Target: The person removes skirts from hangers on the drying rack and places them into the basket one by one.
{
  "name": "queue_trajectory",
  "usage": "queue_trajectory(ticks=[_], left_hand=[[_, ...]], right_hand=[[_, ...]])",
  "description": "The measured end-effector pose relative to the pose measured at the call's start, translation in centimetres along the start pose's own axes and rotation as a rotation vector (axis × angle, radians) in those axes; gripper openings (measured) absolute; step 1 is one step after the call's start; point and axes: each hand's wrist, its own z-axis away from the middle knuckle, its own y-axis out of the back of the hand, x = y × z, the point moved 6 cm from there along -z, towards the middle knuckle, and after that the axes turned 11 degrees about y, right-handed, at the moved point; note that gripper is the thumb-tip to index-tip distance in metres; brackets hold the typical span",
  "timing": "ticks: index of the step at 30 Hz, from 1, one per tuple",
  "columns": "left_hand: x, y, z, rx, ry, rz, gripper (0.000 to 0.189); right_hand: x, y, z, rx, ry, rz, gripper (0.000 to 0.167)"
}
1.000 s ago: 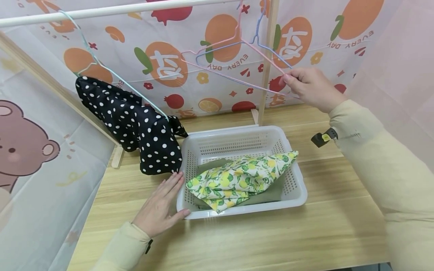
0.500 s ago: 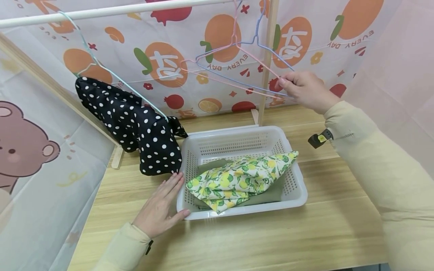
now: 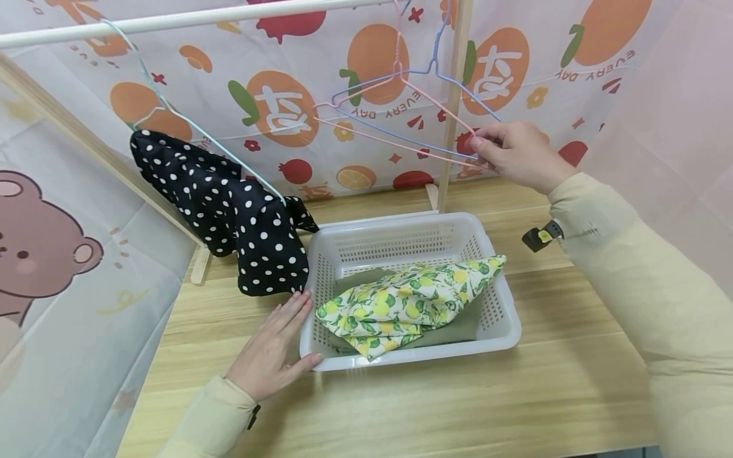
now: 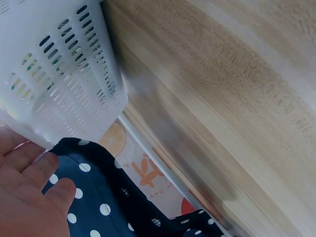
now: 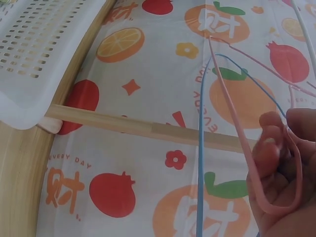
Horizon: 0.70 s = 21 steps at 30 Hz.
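Observation:
In the head view my right hand (image 3: 518, 152) pinches the right end of a pink hanger (image 3: 397, 67) between thumb and fingers. The right wrist view shows the looped pink end within the fingers. A blue hanger (image 3: 437, 51) hangs just behind, its right end partly hidden by that hand. My left hand (image 3: 272, 350) rests with extended fingers on the left side of a white perforated basket (image 3: 395, 230). Inside lies a lemon-print cloth (image 3: 418, 299) over olive-green cloth (image 3: 452, 334). Beside the left fingertips droops a black polka-dot garment (image 3: 263, 235) on a mint hanger (image 3: 229, 154).
A white rail (image 3: 200, 19) crosses the top, carried by wooden posts (image 3: 455, 95) with feet on the wooden table (image 3: 401, 407). Behind stands a fruit-print curtain (image 3: 366, 57). A bear-print sheet (image 3: 34, 235) borders the left side.
The pink hanger has shifted slightly left along the rail, and its lower bar now shows below the blue one. My right hand moved a little left with it; the left hand stayed put.

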Motion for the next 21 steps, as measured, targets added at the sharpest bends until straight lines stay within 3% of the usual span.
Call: queue_trajectory(ticks=[13,21], left_hand=[[0.0,0.1,0.0,0.005,-0.003,-0.004,0.09],[0.0,-0.1,0.1,0.003,-0.002,0.0,0.089]], right_hand=[[-0.5,1.1,0.4,0.117,0.046,0.019,0.039],[-2.4,1.2,0.4,0.174,0.118,0.011,0.035]])
